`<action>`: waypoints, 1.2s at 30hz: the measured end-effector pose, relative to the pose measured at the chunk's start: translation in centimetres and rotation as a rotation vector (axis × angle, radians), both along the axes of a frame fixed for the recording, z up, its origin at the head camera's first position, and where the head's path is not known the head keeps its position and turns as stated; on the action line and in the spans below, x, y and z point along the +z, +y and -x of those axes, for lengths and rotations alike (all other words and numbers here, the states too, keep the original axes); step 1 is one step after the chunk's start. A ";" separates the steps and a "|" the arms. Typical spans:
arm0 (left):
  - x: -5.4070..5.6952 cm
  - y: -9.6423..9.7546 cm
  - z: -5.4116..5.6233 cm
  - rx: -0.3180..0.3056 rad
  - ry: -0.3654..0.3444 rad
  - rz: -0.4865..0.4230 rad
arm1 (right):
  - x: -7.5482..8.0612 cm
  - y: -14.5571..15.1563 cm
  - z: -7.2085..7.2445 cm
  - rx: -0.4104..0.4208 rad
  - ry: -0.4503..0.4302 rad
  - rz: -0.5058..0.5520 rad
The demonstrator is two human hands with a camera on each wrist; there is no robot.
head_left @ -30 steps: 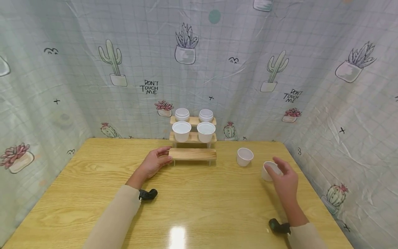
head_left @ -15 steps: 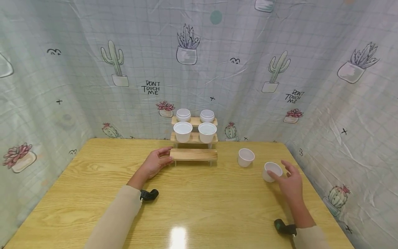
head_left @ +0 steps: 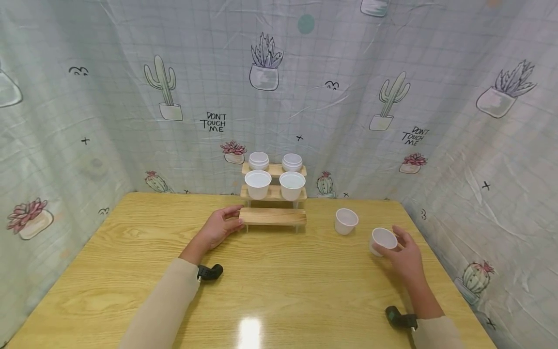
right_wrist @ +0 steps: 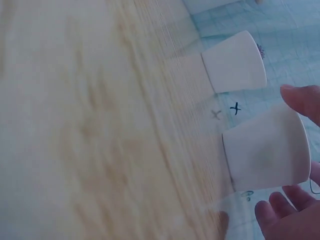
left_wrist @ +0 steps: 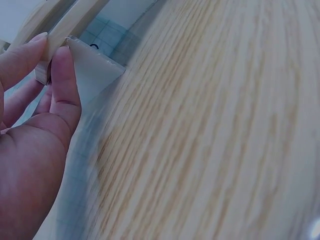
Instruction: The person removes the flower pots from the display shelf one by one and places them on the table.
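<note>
A three-step wooden display stand (head_left: 272,216) with clear supports stands at the back middle. My left hand (head_left: 221,228) pinches the left end of its lowest step; the left wrist view shows thumb and fingers on the board's end (left_wrist: 44,70). At the right, a white cup (head_left: 383,237) stands upright on the table. Around it lies my right hand (head_left: 406,254), thumb at the near side and fingers at the right. In the right wrist view, the thumb (right_wrist: 302,101) meets the rim and the fingers curl beside the cup (right_wrist: 265,150); some finger contact is hidden.
Another white cup (head_left: 346,222) stands left of the right hand. Two white cups (head_left: 258,185) sit on the stand's middle step and two white containers (head_left: 259,161) on its top step. A patterned curtain (head_left: 279,97) encloses the wooden table (head_left: 283,291).
My right hand moved off rightward from above the cup, then came back closer, its fingers nearing the cup's side. The left hand keeps its hold on the stand. The cups stay put.
</note>
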State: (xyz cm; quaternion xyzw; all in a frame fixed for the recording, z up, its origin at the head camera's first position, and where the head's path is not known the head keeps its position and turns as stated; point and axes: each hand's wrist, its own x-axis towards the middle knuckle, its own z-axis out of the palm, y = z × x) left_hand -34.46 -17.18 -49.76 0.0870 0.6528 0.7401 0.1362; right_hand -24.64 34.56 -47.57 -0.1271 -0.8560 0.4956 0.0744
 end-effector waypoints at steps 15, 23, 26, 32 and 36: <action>0.4 0.1 -0.3 0.006 -0.006 -0.001 | 0.0 0.0 0.1 0.013 -0.072 -0.031; 0.2 0.0 -0.1 -0.002 -0.003 0.007 | -0.2 0.1 0.0 0.016 -0.085 -0.009; 0.3 0.0 -0.1 0.000 -0.006 0.009 | -0.4 0.2 0.0 0.018 -0.076 -0.015; 0.2 0.0 -0.1 -0.003 -0.005 0.012 | -0.7 0.2 -0.1 0.016 -0.040 0.008; 0.3 0.0 -0.2 -0.001 -0.010 0.012 | -0.6 0.2 -0.1 0.013 -0.027 0.019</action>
